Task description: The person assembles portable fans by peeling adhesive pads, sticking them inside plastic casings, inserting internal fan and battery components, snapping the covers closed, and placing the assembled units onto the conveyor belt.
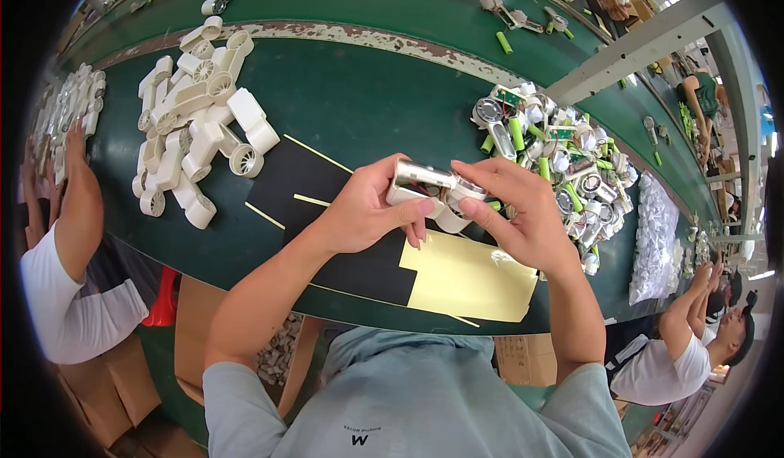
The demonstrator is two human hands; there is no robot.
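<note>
Between my two hands is a small handheld fan body (425, 178), with a white shell and a shiny silver part; some wires show in its opening. My left hand (363, 213) grips its handle end, thumb along the near side. The round end is pinched by the fingers and thumb of my right hand (523, 213). Below them on the green bench lie a black sheet (359, 270) and a pale yellow sheet (469, 282). White fan casings (175, 164) are heaped to the left. On the right is a pile of fan inner assemblies (584, 184) with green batteries and circuit boards.
A clear bag of white parts (653, 241) lies beyond the right pile. A grey metal post (637, 45) rises at the back right. Co-workers sit at both sides, one with a white sleeve (53, 274). Cardboard boxes (200, 327) stand under the bench edge.
</note>
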